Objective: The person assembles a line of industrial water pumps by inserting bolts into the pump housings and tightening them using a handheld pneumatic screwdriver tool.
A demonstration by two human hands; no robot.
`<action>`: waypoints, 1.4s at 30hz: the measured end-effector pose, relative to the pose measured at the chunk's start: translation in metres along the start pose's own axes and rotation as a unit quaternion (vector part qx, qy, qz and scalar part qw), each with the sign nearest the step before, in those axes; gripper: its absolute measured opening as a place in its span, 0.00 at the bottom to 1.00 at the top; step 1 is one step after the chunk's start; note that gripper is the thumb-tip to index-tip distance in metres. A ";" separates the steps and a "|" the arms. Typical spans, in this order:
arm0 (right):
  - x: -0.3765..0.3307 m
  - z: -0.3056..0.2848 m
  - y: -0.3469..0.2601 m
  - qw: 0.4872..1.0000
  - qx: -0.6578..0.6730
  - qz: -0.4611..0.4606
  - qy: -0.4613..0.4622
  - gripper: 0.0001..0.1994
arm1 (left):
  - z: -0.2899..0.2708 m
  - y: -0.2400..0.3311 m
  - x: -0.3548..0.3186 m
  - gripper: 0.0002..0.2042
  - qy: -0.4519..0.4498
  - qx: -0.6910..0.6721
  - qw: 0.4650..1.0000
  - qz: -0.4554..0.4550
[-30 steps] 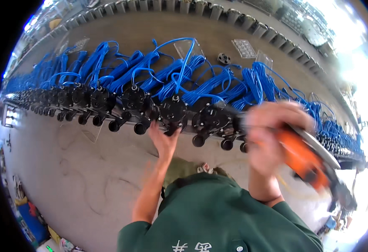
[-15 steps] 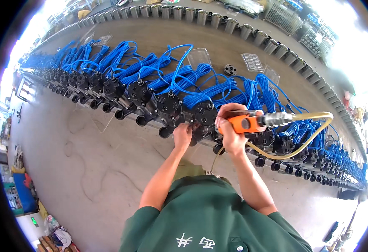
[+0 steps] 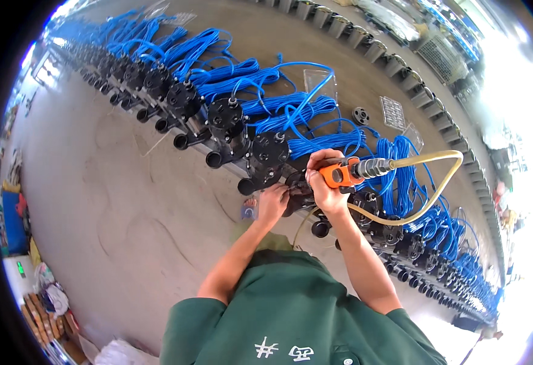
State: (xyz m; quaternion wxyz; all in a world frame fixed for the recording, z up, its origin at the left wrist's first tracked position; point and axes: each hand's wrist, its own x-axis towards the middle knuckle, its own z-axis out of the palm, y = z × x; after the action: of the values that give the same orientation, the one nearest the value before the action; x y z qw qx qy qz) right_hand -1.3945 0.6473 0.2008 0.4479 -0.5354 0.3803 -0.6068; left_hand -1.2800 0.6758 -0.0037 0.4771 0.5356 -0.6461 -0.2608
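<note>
My right hand [image 3: 326,193] is wrapped round an orange air-powered driver [image 3: 339,175]. A metal coupling joins the driver to a yellowish air hose [image 3: 421,159] that loops to the right and back under my forearm. The driver's working end is hidden behind my fingers. My left hand [image 3: 272,204] has its fingers bent together against a black pump-like unit [image 3: 299,182] in the row; what they grip, if anything, is hidden. Just left of it stands another black-topped unit [image 3: 271,149] with a side outlet pipe.
Similar units [image 3: 227,115] run in a long diagonal row, with bundled blue cables [image 3: 309,107] behind them. A black round part [image 3: 361,116] and a clear plastic tray [image 3: 392,113] lie beyond the cables. Metal cylinders [image 3: 376,52] line the far side.
My view has turned, so the row slants more steeply. Both hands have shifted right along the row, from one unit to its neighbour, with the driver still in my right hand.
</note>
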 end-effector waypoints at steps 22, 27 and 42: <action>0.005 -0.051 -0.094 0.960 -0.037 -0.200 0.193 0.13 | -0.132 0.210 0.243 0.02 -0.138 0.042 0.955 0.261; -0.006 -0.065 -0.115 0.932 -0.121 -0.129 0.317 0.12 | 0.017 0.180 0.323 0.06 -0.659 0.124 0.637 0.381; -0.015 -0.032 -0.086 0.850 -0.202 -0.056 0.483 0.14 | 0.178 0.069 0.220 0.10 -0.803 -0.080 0.276 0.523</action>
State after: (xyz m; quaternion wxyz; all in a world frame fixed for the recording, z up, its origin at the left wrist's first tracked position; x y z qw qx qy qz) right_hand -1.4379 0.6871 0.2727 0.0548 -0.2739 0.6325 -0.7224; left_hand -1.4638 0.4575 0.0563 -0.2077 -0.4371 -0.8206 -0.3041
